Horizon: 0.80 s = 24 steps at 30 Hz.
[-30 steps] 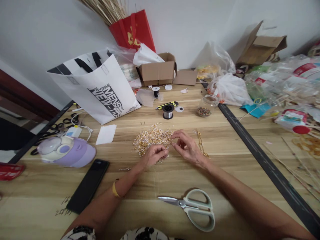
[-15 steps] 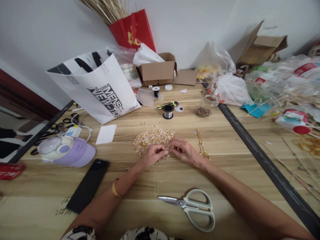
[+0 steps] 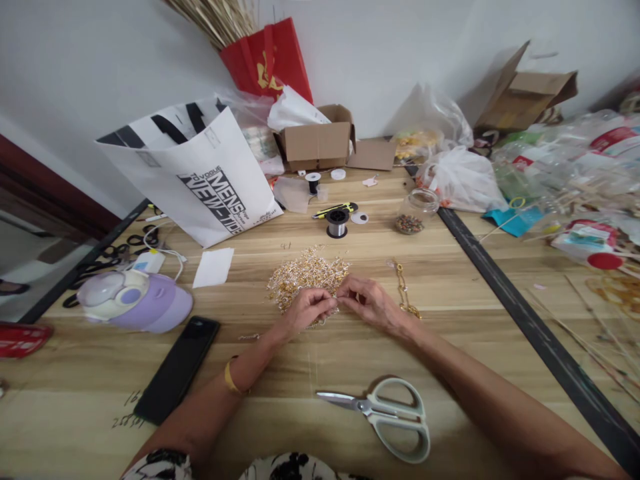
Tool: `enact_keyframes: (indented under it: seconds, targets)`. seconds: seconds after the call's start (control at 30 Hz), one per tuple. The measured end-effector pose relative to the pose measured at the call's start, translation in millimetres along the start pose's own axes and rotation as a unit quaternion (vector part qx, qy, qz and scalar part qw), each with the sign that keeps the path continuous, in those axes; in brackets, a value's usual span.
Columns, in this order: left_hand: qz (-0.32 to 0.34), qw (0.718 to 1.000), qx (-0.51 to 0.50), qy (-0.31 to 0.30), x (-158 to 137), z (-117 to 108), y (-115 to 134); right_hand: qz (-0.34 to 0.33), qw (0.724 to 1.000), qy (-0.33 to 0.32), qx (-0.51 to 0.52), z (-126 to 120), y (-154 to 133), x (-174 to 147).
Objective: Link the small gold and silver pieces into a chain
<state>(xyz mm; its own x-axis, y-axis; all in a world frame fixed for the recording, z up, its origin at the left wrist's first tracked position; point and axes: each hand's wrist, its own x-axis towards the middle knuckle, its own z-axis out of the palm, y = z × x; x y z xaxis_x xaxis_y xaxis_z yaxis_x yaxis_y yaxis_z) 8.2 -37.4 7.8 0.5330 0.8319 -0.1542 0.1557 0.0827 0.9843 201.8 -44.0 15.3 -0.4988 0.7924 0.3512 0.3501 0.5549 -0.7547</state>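
My left hand (image 3: 311, 307) is closed in a pinch at the front edge of a pile of small gold and clear beads (image 3: 305, 270). A fine, nearly invisible thread (image 3: 313, 360) hangs down from under it towards the scissors. Opposite, thumb and forefinger of my right hand (image 3: 367, 303) pinch together, almost meeting the left fingertips; what sits between them is too small to make out. Right of that hand lies a gold beaded chain (image 3: 401, 287). Scissors with pale handles (image 3: 395, 417) rest nearer to me, blades pointing left.
A spool of clear line (image 3: 337, 225), a cutter (image 3: 327, 211) and a jar of dark beads (image 3: 413, 213) stand beyond the pile. On the left are a phone (image 3: 177, 370), a purple-and-white device (image 3: 135, 300) and a white paper bag (image 3: 200, 180). Plastic bags and bottles crowd the right.
My right fingers have drawn slightly right, away from the left fingertips, and curled a little. My left hand keeps its pinch in nearly the same place.
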Motion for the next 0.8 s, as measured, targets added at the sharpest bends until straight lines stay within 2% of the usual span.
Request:
enact_keyframes:
  seconds: [0.23,0.4,0.8]
  targets:
    - [-0.028,0.999,-0.034,0.008,-2.0,-0.1,6.0,-0.023,1.0,0.001,-0.019,3.9,-1.6,-0.8]
    - [-0.036,0.998,-0.045,0.007,-2.4,-0.4,8.6,-0.043,0.998,-0.025,-0.037,5.1,-3.8,-2.5]
    - [-0.039,0.998,-0.043,0.008,-2.0,-2.1,5.4,-0.026,0.998,-0.059,-0.022,3.4,-1.1,-2.0]
